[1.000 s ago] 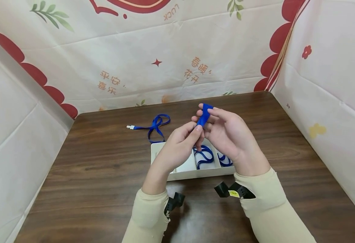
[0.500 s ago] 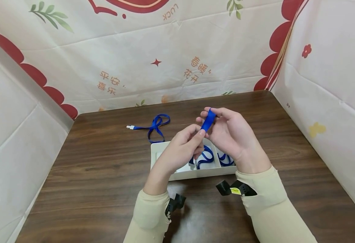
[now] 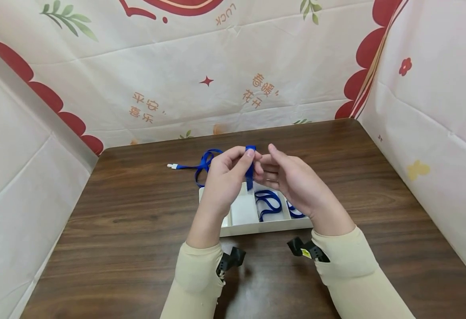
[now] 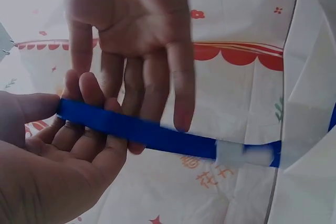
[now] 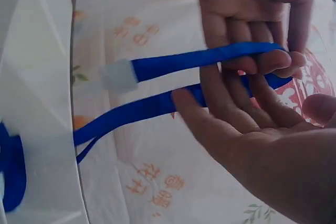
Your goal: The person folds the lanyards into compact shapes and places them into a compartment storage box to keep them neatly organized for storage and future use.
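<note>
By the left hand (image 3: pixel 226 177), the blue lanyard (image 3: pixel 250 177) is being pinched between thumb and fingers, apparently to let it hang straight below that grip; the right hand (image 3: pixel 296 181) is being held spread beside it, contact unclear. Beneath, coiled lanyards (image 3: pixel 279 204) are being separated by a divided white tray (image 3: pixel 264 228); beyond, a loose lanyard (image 3: pixel 204 165) is being supported by the table (image 3: pixel 137 212).

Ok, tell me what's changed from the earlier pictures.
The left hand has moved left and slightly forward, drawing the held strap along. The right hand has lifted its thumb off it. The tray and table strap stayed put.
</note>
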Tool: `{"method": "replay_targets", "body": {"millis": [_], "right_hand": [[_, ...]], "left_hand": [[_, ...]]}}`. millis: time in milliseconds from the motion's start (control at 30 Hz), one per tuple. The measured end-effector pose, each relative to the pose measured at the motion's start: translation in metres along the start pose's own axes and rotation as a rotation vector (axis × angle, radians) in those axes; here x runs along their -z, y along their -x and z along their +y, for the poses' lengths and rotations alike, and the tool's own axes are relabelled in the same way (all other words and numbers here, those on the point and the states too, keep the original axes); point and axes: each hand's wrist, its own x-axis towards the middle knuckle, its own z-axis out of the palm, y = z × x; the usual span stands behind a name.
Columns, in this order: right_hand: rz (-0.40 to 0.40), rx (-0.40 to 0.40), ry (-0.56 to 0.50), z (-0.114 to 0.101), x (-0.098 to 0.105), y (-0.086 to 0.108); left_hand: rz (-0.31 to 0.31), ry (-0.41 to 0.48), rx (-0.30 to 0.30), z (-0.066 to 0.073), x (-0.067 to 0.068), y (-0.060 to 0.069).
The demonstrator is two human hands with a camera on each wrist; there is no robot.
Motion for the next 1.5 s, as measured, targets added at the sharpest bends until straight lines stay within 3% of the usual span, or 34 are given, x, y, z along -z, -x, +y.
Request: {"method": "replay_targets", "body": {"millis": [200, 300, 367, 433, 533, 633, 967, 1133, 1267, 1367, 1500], "right_hand": [[0.093, 0.096, 0.207, 0.005, -0.006, 0.000], [0.207, 0.165, 0.373, 0.008, -0.009, -0.001], [0.269, 0.227, 0.486, 0.009, -0.009, -0.002], [0.276, 0.289, 0.561, 0.011, -0.008, -0.004], [0.161, 0.367, 0.516, 0.013, -0.006, -0.008], [0.087, 0.356, 0.467, 0.012, -0.005, -0.010], [0.074, 0.274, 0.502, 0.006, -0.005, -0.014], [-0.025, 0.291, 0.600, 0.000, 0.002, -0.016], [-0.095, 0.334, 0.652, -0.002, 0.012, -0.015], [-0.081, 0.372, 0.642, -0.002, 0.018, -0.013], [0.021, 0.429, 0.665, -0.001, 0.018, -0.011]], "left_hand": [[0.003, -0.004, 0.007, 0.001, 0.004, 0.000], [-0.004, 0.035, 0.028, 0.000, 0.005, 0.000], [-0.031, 0.066, 0.046, 0.000, 0.005, 0.000], [-0.071, 0.085, 0.061, 0.000, 0.005, 0.001], [-0.123, 0.103, 0.071, 0.002, 0.006, 0.003], [-0.151, 0.123, 0.074, 0.003, 0.008, 0.005], [-0.247, 0.077, 0.128, 0.001, 0.014, 0.005], [-0.270, 0.036, 0.085, -0.001, 0.018, 0.003], [-0.253, 0.074, 0.019, -0.002, 0.022, 0.003], [-0.224, 0.103, -0.003, -0.002, 0.024, 0.003], [-0.206, 0.081, 0.036, -0.001, 0.024, 0.004]]}}
